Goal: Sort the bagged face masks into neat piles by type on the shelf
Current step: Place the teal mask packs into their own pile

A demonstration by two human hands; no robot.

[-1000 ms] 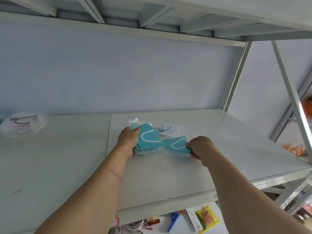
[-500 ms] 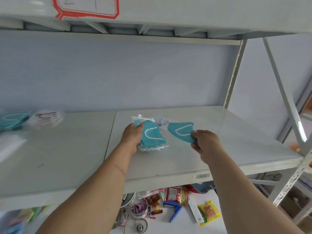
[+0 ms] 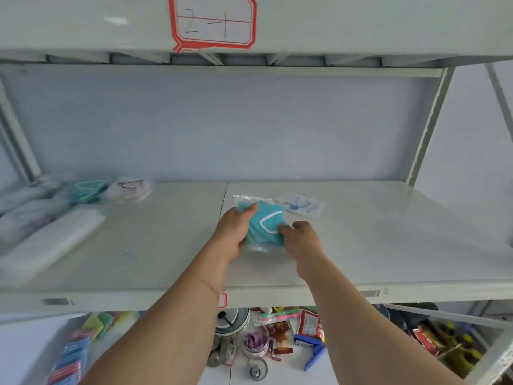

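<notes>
Teal masks (image 3: 265, 226) in clear bags, stacked near the middle of the shelf (image 3: 388, 240), just right of the seam between its two panels. The left hand (image 3: 231, 232) grips the stack's left edge, thumb over the top corner. The right hand (image 3: 301, 238) pinches the stack's right edge, fingertips on the teal fabric. Just behind and to the right lies a white bagged mask (image 3: 301, 204) with blue markings, flat on the shelf, close to the stack; whether it touches cannot be told. At far left, well apart, lie a blurred teal bagged mask (image 3: 84, 190), a white mask with dark loops (image 3: 129, 188) beside it, and a pile of clear bags (image 3: 47, 243) nearer the front. A red-bordered label (image 3: 212, 22) reading "2-1" sits on the beam overhead. Below the shelf, assorted small goods (image 3: 277, 337) lie scattered. Both forearms cross the shelf's front edge, hiding part of it.
</notes>
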